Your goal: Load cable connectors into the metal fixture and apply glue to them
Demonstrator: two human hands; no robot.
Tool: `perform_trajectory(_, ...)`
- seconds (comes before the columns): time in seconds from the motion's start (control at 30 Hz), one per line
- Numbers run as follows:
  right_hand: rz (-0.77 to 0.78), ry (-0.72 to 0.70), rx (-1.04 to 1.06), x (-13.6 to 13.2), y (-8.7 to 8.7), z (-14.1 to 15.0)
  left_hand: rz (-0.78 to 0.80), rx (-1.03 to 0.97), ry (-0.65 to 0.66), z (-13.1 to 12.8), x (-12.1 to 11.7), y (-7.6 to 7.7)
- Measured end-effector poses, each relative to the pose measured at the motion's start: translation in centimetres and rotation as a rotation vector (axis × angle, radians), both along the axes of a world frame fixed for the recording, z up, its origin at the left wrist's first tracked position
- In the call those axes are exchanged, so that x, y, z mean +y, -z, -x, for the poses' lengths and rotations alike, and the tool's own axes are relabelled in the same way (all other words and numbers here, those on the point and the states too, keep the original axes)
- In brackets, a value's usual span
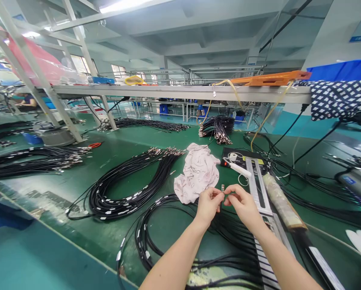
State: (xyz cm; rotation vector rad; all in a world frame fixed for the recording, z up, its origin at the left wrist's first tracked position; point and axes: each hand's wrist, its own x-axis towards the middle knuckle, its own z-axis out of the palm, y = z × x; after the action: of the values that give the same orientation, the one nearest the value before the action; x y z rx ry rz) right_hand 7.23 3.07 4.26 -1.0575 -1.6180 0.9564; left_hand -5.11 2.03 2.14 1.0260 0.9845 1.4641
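In front of me my left hand (209, 204) is closed, thumb and forefinger pinching a black cable just below its small metal connector (223, 187). The connector points upward between both hands. My right hand (240, 201) is also closed, its fingertips pinched against the connector's lower side. Beyond the left hand lies a crumpled pale pink cloth (198, 171). Below my hands a loop of black cables (142, 237) with white labels spreads across the table. Their ends run under my right forearm, over a slotted metal rack (263, 257).
Bundled black cables (108, 201) lie to the left, with more (218, 127) at the back. A black box (229, 155) with a white pen-like tool (240, 169) sits behind my right hand. A wrapped roll (281, 201) lies right. A shelf (180, 92) spans the table.
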Motion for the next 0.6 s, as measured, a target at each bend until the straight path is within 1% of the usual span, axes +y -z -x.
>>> perform_trajectory(0.1,0.044,0.022,0.032,0.1,0.2,-0.1,-0.013,-0.035,0.001,0.3,-0.1,-0.3)
perform_trajectory(0.17,0.085,0.013,0.041,0.1,0.3,0.0,-0.030,-0.060,-0.006,0.8,-0.2,-0.7)
perform_trajectory(0.23,0.144,-0.055,0.018,-0.3,0.3,0.4,-0.050,-0.081,-0.015,1.4,-0.3,-1.3)
perform_trajectory(0.33,0.225,-0.232,-0.052,-1.2,-0.1,1.5,-0.075,-0.097,-0.029,2.2,-0.4,-2.2)
perform_trajectory(0.43,0.229,-0.342,-0.087,-1.9,-0.9,2.6,-0.106,-0.078,-0.047,2.8,-0.5,-3.2)
perform_trajectory(0.53,0.185,-0.359,-0.089,-1.8,-2.4,3.0,-0.152,-0.013,-0.087,3.4,-0.8,-4.2)
perform_trajectory(0.6,0.159,-0.341,-0.084,-1.6,-3.9,2.6,-0.173,0.063,-0.110,4.1,-1.1,-4.9)
